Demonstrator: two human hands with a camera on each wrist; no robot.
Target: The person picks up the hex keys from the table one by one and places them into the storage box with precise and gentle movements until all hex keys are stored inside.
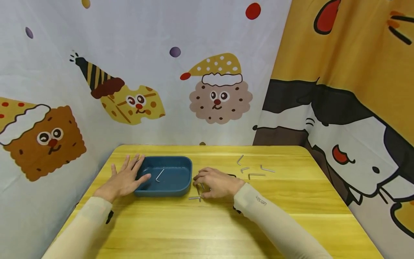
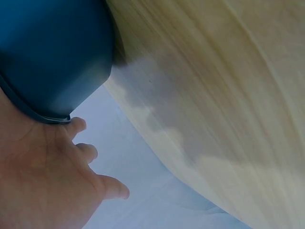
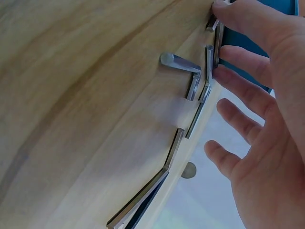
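Note:
A blue tray (image 1: 163, 193) holds one L-shaped metal hex key (image 1: 160, 175). On its left side rests my left hand (image 1: 124, 180), fingers spread, palm against the tray's wall (image 2: 62, 62) in the left wrist view. Just right of the tray, my right hand (image 1: 216, 182) is lowered over a few hex keys, one of which (image 1: 194, 198) lies by the thumb. In the right wrist view my right hand (image 3: 267, 95) has thumb and fingertips apart at a key (image 3: 218, 44); no firm grip shows. The fingers partly hide that key.
Several loose hex keys, including one long key (image 1: 257, 175) and one short key (image 1: 244, 169), lie on the wooden table (image 1: 213, 230) right of my right hand. A dark thing (image 1: 231, 175) shows behind the right wrist. Printed cloth (image 1: 161, 28) hangs behind the table.

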